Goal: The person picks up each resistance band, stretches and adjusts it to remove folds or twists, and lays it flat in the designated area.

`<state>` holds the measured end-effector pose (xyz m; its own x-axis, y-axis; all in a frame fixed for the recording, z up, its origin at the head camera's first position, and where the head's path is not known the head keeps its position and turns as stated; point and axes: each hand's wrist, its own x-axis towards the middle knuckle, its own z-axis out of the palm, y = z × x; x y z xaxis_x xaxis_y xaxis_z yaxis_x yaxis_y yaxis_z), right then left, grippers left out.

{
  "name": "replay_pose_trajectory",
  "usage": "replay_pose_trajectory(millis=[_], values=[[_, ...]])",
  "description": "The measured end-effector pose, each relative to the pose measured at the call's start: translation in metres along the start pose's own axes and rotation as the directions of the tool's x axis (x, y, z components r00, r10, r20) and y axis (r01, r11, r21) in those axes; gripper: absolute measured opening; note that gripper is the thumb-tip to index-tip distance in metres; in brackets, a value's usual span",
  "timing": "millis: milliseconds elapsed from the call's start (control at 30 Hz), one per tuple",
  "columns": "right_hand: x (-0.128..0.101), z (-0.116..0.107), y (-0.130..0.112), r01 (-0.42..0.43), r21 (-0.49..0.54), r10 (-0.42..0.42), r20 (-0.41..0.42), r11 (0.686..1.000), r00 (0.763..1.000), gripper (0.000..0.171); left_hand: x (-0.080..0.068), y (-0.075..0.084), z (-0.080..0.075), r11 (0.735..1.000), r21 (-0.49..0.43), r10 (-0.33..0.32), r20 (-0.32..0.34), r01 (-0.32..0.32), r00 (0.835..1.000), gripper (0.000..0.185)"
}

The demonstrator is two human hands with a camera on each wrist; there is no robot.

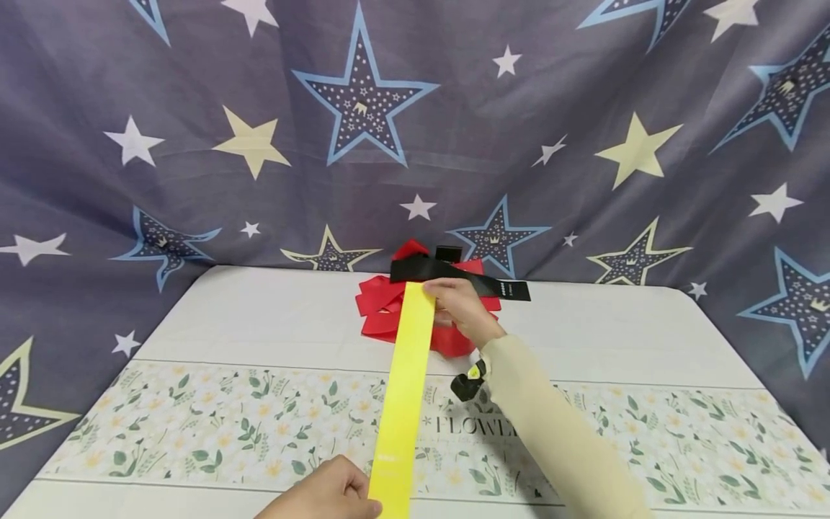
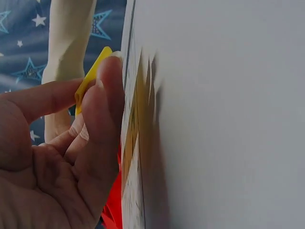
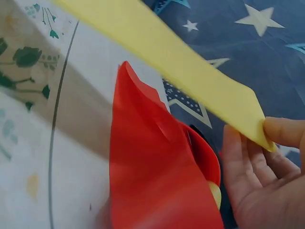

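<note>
Fingers (image 3: 281, 131) of both hands pinch one yellow band (image 1: 405, 389) stretched above several red bands (image 1: 389, 306) and one black band (image 1: 454, 274).

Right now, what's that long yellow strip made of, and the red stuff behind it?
The yellow strip looks like thin, smooth rubber or latex, matte: it hangs flat and taut between the left hand and right hand. It could be a ribbon. The red bands look like the same sheet, slightly glossy, folding in soft curves.
</note>
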<state>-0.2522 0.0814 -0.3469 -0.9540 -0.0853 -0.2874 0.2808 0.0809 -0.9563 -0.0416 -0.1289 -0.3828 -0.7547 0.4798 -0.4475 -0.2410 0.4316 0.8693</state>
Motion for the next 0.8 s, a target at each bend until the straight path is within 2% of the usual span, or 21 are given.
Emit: replay_pose_trajectory(millis=[200,333,567,667,733,800], values=[[0.005,0.021,-0.001,0.018,-0.13,-0.014,0.036,0.991,0.999,0.025,-0.007,-0.015,-0.016,0.998,0.042,0.048,0.045,-0.05,0.998,0.045],[0.011,0.039,0.0,0.049,-0.189,-0.04,0.05,0.981,0.998,0.025,-0.014,-0.025,-0.029,0.998,0.041,0.052,0.068,-0.055,0.996,0.046],[0.014,0.077,0.002,0.068,-0.149,-0.047,0.141,0.987,0.989,0.022,-0.025,-0.037,-0.045,0.988,0.134,0.067,0.097,-0.079,0.993,0.034],[0.014,0.091,0.005,0.072,-0.145,-0.048,0.16,0.987,0.986,0.023,-0.03,-0.04,-0.053,0.987,0.135,0.064,0.131,-0.082,0.989,0.032],[0.015,0.098,0.007,0.063,-0.138,-0.04,0.164,0.989,0.986,0.023,-0.034,-0.042,-0.059,0.986,0.144,0.058,0.143,-0.079,0.988,0.03],[0.016,0.104,0.01,0.054,-0.134,-0.031,0.169,0.989,0.985,0.023,-0.04,-0.043,-0.063,0.986,0.161,0.016,0.117,-0.035,0.993,0.032]])
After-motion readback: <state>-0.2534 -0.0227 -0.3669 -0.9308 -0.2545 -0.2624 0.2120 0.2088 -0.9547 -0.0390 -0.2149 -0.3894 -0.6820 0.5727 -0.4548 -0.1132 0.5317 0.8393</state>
